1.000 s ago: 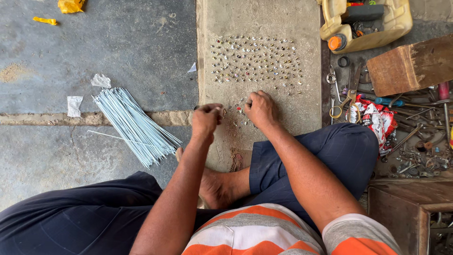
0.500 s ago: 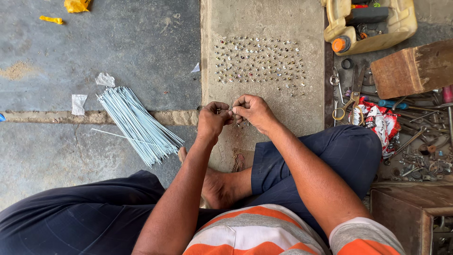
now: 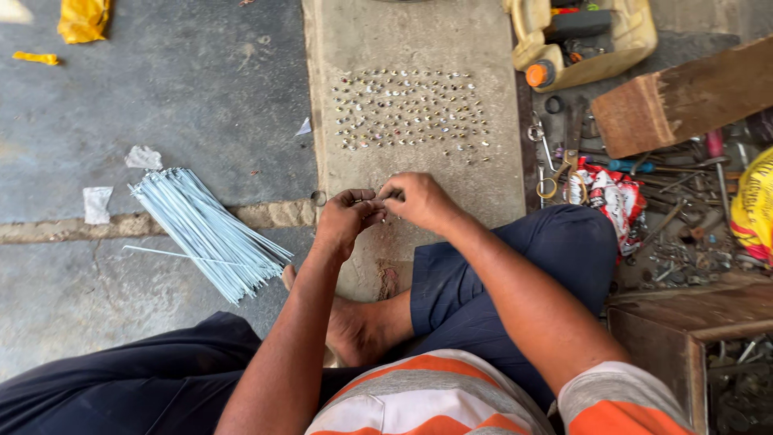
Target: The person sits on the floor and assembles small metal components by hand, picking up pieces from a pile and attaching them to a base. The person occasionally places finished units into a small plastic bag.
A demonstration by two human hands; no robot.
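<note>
Concrete slab (image 3: 483, 185) | hands (image 3: 382, 211) pinching small part | red-white packet (image 3: 608, 197) right

Orange-and-white striped shirt (image 3: 427, 399), silvery rods (image 3: 209, 234)

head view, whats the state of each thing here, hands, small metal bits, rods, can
left hand: fingers pinched together, contents hidden
right hand: fingertips meeting the left's
small metal pieces: laid in rows on the slab
thin rods: bundled, lying flat
yellow can: on its side, orange cap on

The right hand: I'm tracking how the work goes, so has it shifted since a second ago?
Yes. The right hand has drawn left along the concrete slab to meet the left hand.
</note>
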